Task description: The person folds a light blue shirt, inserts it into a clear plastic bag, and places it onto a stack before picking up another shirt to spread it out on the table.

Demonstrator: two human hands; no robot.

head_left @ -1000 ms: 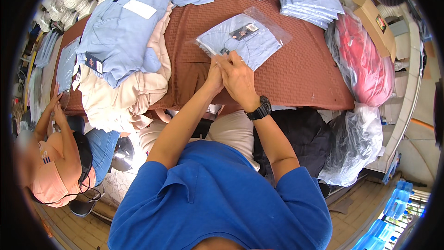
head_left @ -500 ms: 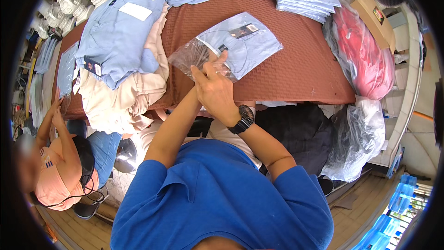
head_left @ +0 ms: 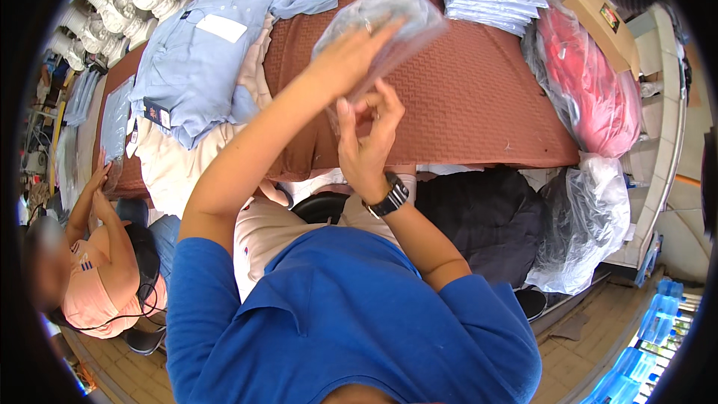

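A folded light blue shirt in a clear plastic bag (head_left: pixel 345 26) is raised and tilted above the brown-covered table, smeared by motion. My left hand (head_left: pixel 357 54) reaches across it and grips it, though the fingertips are blurred. Just below the bag's near edge is my right hand (head_left: pixel 372 135), wearing a black watch (head_left: pixel 390 196). Its thumb and index finger point up and apart, the other fingers are loosely curled, and loose plastic is close to the thumb. Nothing shows clearly held there.
At left, loose blue shirts (head_left: pixel 202 52) lie on beige garments (head_left: pixel 187 157). Bagged blue shirts (head_left: pixel 497 0) are stacked at the far right, near a red bagged bundle (head_left: pixel 583 82) and a cardboard box (head_left: pixel 594 19). Another person (head_left: pixel 105 262) sits at left, touching a bagged shirt.
The bagged shirt has gone from lying flat to lifted and tilted, farther from me. My left hand has moved up and over it; my right hand has turned, its fingers pointing upward.
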